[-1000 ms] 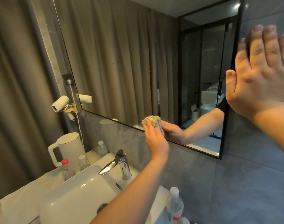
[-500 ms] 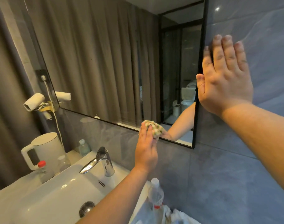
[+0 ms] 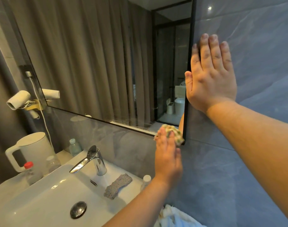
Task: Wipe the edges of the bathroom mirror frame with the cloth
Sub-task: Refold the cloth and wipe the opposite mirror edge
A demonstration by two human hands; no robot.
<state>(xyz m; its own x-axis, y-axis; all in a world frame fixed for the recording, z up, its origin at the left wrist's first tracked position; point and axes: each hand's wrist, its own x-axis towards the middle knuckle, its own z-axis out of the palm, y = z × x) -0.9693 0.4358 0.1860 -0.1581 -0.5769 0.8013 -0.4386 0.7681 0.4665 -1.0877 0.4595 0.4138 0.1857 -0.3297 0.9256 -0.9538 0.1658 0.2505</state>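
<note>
Cloth (image 3: 172, 132) pressed on mirror frame (image 3: 184, 128) corner by flat left hand (image 3: 168, 157); right hand (image 3: 211, 77) spread on wall (image 3: 254, 46).

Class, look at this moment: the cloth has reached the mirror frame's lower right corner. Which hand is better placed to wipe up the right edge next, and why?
Left. The left hand already presses the cloth on that corner of the mirror frame. The right hand lies flat on the wall, without a cloth, probably bracing.

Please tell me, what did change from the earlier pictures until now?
The left hand slid the cloth rightward along the bottom edge of the mirror frame, reaching the lower right corner. The right hand stayed flat on the wall beside the frame. The cloth was never let go.
</note>
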